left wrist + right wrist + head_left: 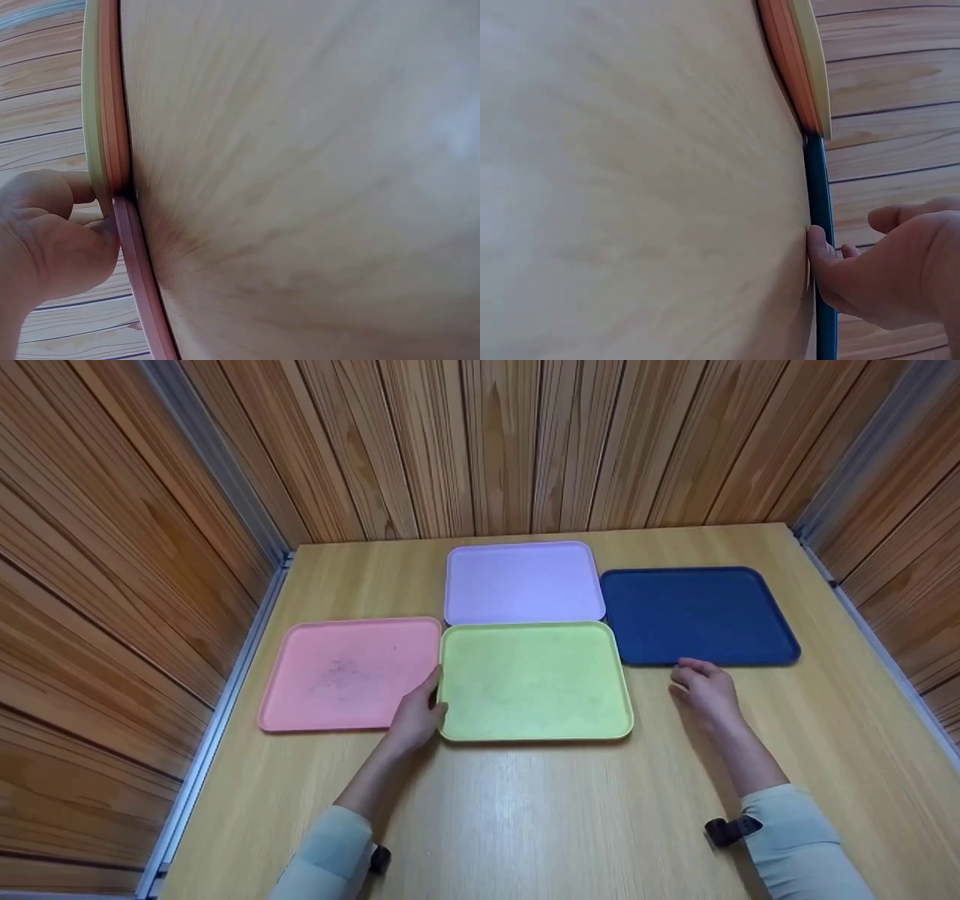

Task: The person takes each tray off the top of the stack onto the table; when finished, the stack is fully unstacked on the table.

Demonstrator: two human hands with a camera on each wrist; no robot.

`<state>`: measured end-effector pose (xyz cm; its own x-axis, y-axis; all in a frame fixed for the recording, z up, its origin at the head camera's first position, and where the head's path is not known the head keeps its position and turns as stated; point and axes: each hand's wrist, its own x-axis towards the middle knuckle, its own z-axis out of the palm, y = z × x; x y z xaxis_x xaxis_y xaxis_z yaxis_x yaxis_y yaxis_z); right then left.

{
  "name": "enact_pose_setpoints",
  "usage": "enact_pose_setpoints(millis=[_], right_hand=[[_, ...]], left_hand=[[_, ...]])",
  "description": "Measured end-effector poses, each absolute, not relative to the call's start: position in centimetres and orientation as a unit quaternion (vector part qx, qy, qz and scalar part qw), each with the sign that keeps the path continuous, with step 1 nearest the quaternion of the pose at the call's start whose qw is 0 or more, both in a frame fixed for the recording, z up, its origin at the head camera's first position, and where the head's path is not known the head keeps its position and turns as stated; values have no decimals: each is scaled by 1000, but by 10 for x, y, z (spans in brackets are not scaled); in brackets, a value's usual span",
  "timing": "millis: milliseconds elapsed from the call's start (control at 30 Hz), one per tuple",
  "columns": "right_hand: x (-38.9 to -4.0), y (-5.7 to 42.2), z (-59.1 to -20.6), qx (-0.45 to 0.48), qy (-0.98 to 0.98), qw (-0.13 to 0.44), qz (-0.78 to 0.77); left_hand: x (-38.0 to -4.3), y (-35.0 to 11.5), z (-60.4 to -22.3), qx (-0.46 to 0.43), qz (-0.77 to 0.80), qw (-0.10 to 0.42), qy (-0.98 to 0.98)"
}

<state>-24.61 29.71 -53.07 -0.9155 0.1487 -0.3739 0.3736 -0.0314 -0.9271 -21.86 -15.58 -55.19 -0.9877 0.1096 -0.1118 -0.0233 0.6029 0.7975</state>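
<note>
A light-green tray (534, 682) lies in the middle of the table. At its left edge is my left hand (418, 716), thumb and fingers touching the rim, with part of the hand over the pink tray (352, 667). Seen edge-on in the left wrist view, the green tray (91, 97) shows orange bands below it, and the left hand (56, 232) reaches its side. My right hand (705, 690), fingers loosely bent, is by the front edge of the dark-blue tray (697, 615). Nothing shows in that right hand (900, 262); whether it touches the blue tray I cannot tell.
Behind the green tray lies a lilac tray (525, 583), close to the blue one. Wood-panelled walls (501, 442) and metal rails (217, 712) border the wooden table (517, 817). Dark marks show on the pink tray. Each sleeve carries a small black device (731, 831).
</note>
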Motion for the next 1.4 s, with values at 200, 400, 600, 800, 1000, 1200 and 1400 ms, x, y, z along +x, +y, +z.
enact_pose_setpoints(millis=[200, 400, 600, 800, 1000, 1200, 1400], right_hand=[[-246, 283, -531, 152, 732, 97, -657], [-243, 266, -532, 122, 739, 117, -652], [-243, 254, -535, 102, 742, 123, -651], [-244, 249, -538, 76, 757, 123, -638], [-244, 244, -538, 49, 765, 112, -632], [-245, 238, -539, 36, 812, 90, -576], [-248, 238, -537, 44, 852, 74, -516]], left_hand=[[-219, -154, -552, 26, 442, 73, 894], [-220, -155, -552, 26, 442, 73, 894], [-219, -154, -552, 35, 440, 65, 895], [-219, -154, -551, 30, 438, 71, 895], [-219, -155, -550, 22, 448, 74, 891], [-219, -156, -552, 22, 444, 75, 893], [-219, -156, -553, 28, 441, 67, 894]])
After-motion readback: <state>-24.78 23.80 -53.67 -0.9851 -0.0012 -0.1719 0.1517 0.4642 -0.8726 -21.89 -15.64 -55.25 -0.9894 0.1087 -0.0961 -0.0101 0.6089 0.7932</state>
